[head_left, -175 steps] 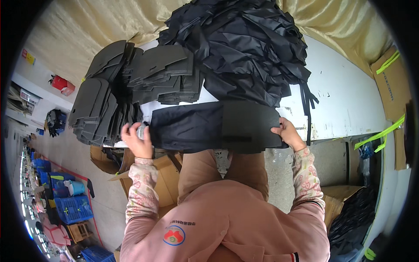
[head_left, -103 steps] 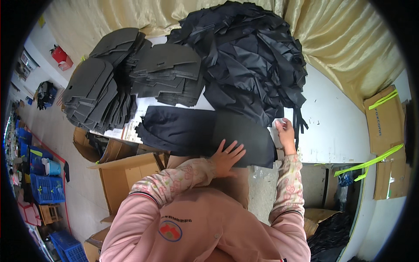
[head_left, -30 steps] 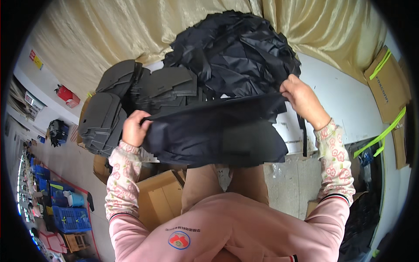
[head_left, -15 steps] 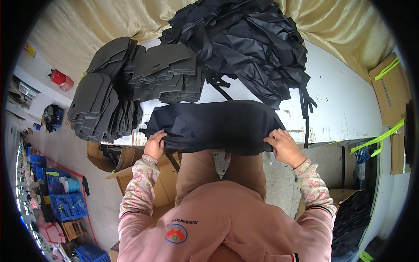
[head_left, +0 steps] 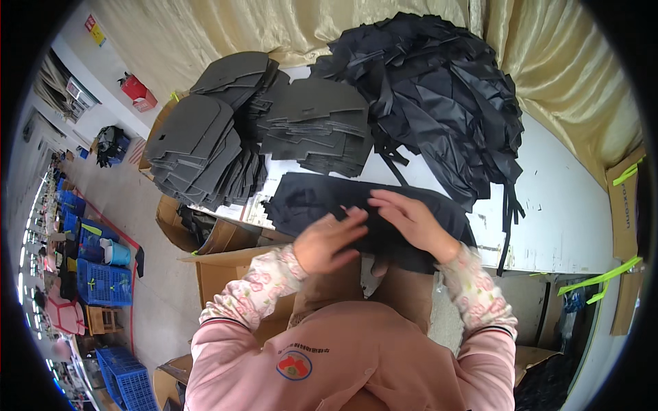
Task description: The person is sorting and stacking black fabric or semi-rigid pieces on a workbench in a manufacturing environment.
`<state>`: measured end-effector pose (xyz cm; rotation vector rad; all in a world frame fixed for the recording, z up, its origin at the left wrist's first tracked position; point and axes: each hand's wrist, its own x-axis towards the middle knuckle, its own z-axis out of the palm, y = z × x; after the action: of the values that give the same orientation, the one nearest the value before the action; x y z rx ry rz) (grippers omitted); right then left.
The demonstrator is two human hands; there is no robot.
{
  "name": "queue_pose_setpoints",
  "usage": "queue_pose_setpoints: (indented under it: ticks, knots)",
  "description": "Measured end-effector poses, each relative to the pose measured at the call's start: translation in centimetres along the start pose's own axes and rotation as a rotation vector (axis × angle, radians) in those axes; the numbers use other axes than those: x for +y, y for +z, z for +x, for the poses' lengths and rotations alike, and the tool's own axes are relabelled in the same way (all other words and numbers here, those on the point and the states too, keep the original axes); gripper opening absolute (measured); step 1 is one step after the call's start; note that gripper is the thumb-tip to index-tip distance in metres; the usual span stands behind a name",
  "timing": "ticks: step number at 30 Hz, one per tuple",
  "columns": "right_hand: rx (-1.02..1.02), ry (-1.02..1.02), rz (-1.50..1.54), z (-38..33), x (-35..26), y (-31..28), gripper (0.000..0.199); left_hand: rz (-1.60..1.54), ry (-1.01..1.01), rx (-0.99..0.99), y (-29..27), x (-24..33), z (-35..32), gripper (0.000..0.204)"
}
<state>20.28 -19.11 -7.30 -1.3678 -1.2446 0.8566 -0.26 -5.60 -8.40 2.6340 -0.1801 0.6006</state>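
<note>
A black fabric piece (head_left: 295,193) lies lengthwise at the table's near edge, its front part hanging over my lap. My left hand (head_left: 329,240) is over the middle of the cloth, fingers apart and somewhat blurred. To its right, my right hand (head_left: 411,222) rests on or just above the same cloth with fingers stretched out. Neither hand grips anything. Beyond the cloth stand stacks of dark grey foam-like panels (head_left: 319,106), more grey panels (head_left: 195,130) to their left, and a big heap of black fabric pieces (head_left: 439,96) at the far right.
A white table (head_left: 548,205) carries the stacks, with a gold curtain (head_left: 288,27) behind. Black straps (head_left: 508,219) trail from the heap. Open cardboard boxes (head_left: 226,274) stand below on the left. Another carton (head_left: 624,219) is at the right. Blue crates (head_left: 103,281) sit across the floor.
Both hands have let go of the cloth's two ends and come inward over its middle. The view has shifted, so the table things appear farther right.
</note>
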Motion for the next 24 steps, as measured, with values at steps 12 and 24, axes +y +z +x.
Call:
queue_pose_setpoints:
  ticks: [12,24]
  knots:
    - [0.068,0.220,0.359,2.5,0.6,3.5,0.014,0.388,-0.238,0.282,-8.4,-12.4,7.7,0.032]
    - [0.199,0.078,0.361,0.6,2.9,2.0,0.011,0.090,-0.350,0.350,-9.9,-10.6,9.9,0.028]
